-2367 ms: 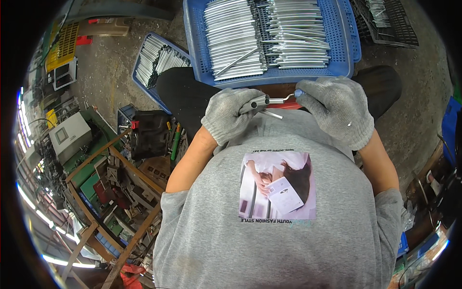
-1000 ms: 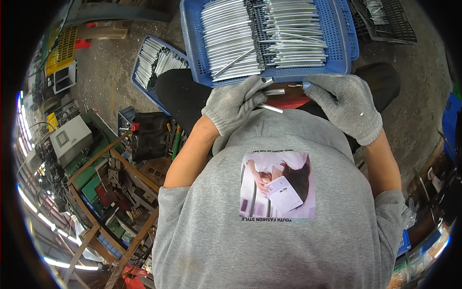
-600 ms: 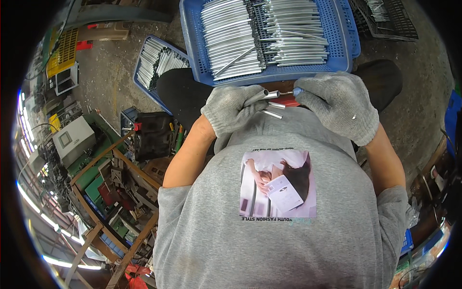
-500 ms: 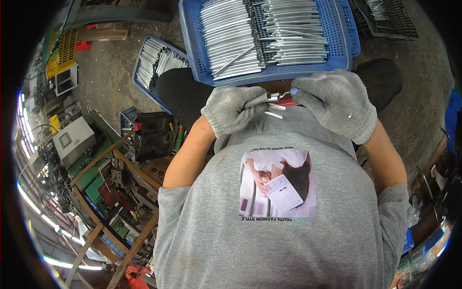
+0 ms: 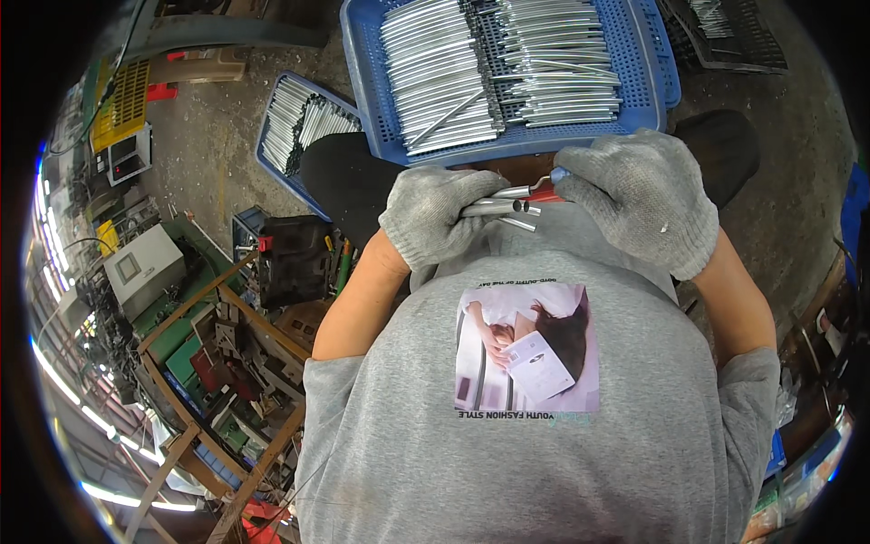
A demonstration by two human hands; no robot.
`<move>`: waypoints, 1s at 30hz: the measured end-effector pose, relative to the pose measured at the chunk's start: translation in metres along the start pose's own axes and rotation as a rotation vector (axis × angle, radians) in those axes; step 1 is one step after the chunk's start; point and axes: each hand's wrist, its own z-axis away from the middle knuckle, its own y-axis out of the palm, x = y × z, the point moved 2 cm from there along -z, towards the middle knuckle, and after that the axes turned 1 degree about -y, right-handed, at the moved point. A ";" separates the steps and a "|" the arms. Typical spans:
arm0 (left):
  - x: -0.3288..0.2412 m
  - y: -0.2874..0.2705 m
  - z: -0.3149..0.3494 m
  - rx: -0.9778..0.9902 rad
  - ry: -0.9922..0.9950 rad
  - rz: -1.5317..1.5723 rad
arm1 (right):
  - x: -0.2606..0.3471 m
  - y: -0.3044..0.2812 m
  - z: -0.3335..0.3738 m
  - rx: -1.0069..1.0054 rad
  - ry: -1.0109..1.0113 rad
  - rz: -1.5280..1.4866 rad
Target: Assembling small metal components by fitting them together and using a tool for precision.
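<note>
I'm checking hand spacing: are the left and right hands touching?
Apart. The head view shows a plain gap between left hand and right hand, with tubes and a blue-handled tool jutting into it.

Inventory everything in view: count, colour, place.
Held tubes: at least four, silver, left hand
Hooked tool: one, blue handle, right hand
Large basket: at least one, blue, top centre
Small basket: one, blue, upper left
Stacked tubes: many, silver, in both baskets
Crate: at least one, black, upper right
Case: one, black, left
Screen box: one, grey, left
Clutter: uncounted, mixed, left
Shirt: one, grey, centre
Gloved left hand: one, grey, centre
Gloved right hand: one, grey, centre
</note>
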 end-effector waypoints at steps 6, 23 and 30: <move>-0.004 -0.003 -0.001 -0.084 0.058 -0.082 | 0.005 0.004 0.001 0.063 -0.004 0.074; -0.005 -0.005 0.002 -0.092 0.134 -0.297 | 0.005 0.000 -0.012 0.132 0.102 -0.173; -0.005 -0.008 0.001 -0.105 0.155 -0.301 | 0.004 0.009 -0.007 0.155 0.096 -0.157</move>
